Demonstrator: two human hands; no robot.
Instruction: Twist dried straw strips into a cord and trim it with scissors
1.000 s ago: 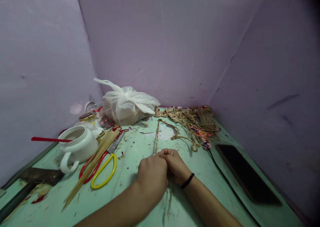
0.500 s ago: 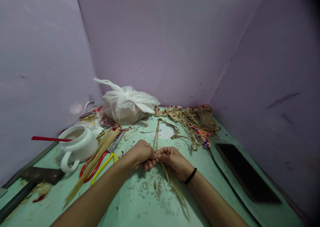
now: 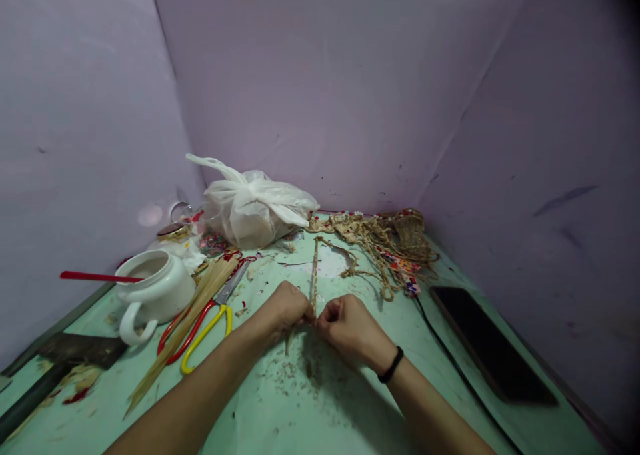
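A thin braided straw-coloured cord (image 3: 315, 268) runs down the table towards me, its lower end between my two hands. My left hand (image 3: 291, 308) is closed, thumb and fingers pinching the lower end of this cord. Short pale fibre ends (image 3: 289, 343) poke out below it. Just to the right, my right hand (image 3: 353, 328) is closed in a pinch, fingertips meeting those of the left at the cord's end. What lies between its fingertips is hidden. A dark band (image 3: 391, 365) circles the right wrist.
Left stand a white pot (image 3: 175, 288) with a red stick, scissors (image 3: 207, 325) under dry fibre strips (image 3: 183, 331), and a dark-headed tool (image 3: 85, 350). Behind are a knotted plastic bag (image 3: 255, 208) and tangled twine (image 3: 367, 238). A phone (image 3: 490, 345) and black cable (image 3: 450, 358) lie right.
My right hand has turned and moved slightly right and down. The long loose fibre strands that trailed below it no longer show. Short ends now show under my left hand.
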